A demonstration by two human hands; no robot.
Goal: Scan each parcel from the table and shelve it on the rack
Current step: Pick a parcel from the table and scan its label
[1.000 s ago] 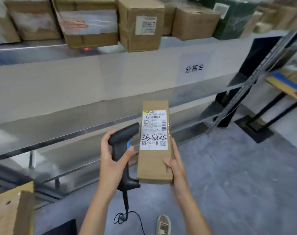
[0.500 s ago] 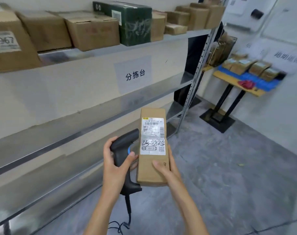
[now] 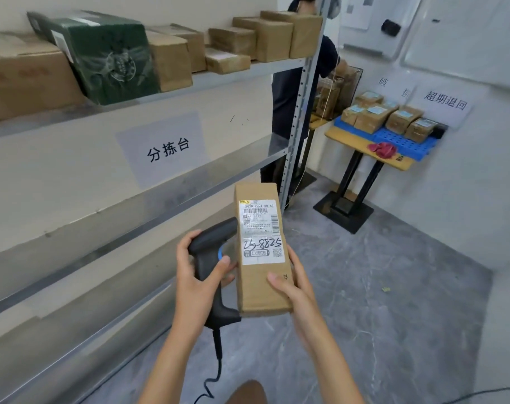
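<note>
While my right hand (image 3: 288, 282) clasps the lower end of the long brown parcel (image 3: 259, 252), thumb curled over its labelled face, the parcel stands nearly upright in front of me above the grey floor (image 3: 379, 301), just beside the metal rack (image 3: 166, 199). My left hand (image 3: 198, 275) is wrapped round the grip of the black scanner (image 3: 211, 258), whose head lies against the parcel's left edge and whose cable hangs down. Other boxes (image 3: 172, 58) sit on the rack's upper shelf, and a side table (image 3: 350, 141) holding more parcels stands well apart at the right wall.

view swung right since 1.0 s ago | table (image 3: 347, 139) with parcels and person (image 3: 291, 91) now visible
</note>
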